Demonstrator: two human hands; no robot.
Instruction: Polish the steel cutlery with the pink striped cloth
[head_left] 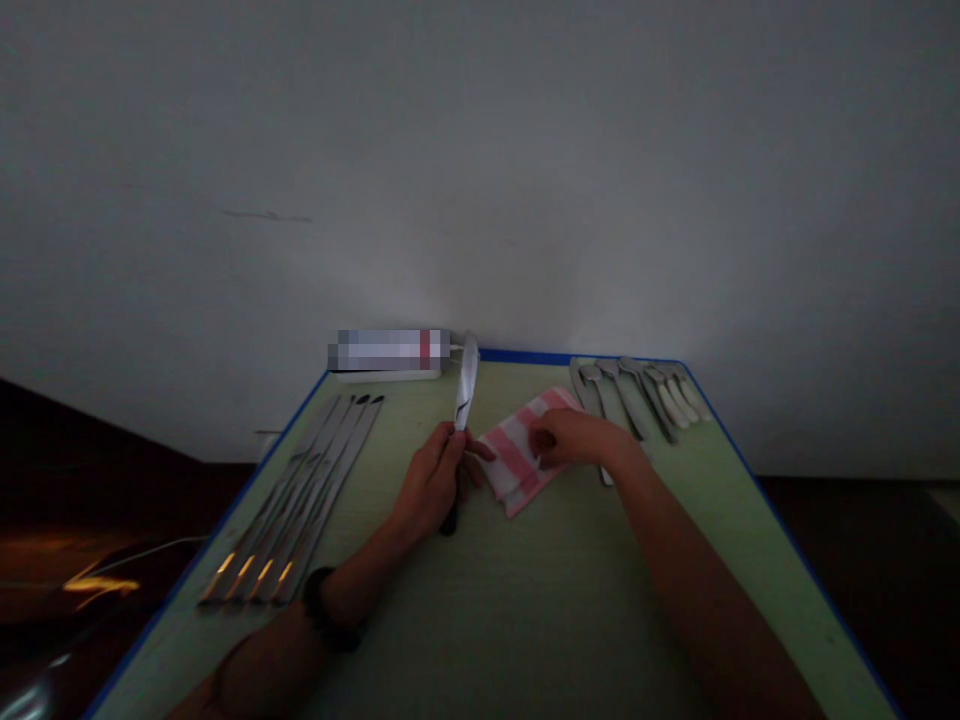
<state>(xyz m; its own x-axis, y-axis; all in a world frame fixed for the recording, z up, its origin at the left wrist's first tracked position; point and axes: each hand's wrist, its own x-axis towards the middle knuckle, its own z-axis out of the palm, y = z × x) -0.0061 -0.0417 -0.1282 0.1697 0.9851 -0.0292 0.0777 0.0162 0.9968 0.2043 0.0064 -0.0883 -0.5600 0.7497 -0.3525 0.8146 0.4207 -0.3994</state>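
Note:
My left hand is closed around a table knife, its shiny blade pointing up and away from me and its dark handle end showing below the hand. To the right lies a pink and white checked cloth, spread at an angle on the table. My right hand is on the cloth's upper right part with the fingers curled and pinched at it. The fingertips of the left hand come close to the cloth's left corner.
Several metal knives lie side by side at the left. Spoons and other cutlery are lined up at the back right, some with white handles. A blurred-out box stands at the back left of the blue-edged table, against the wall.

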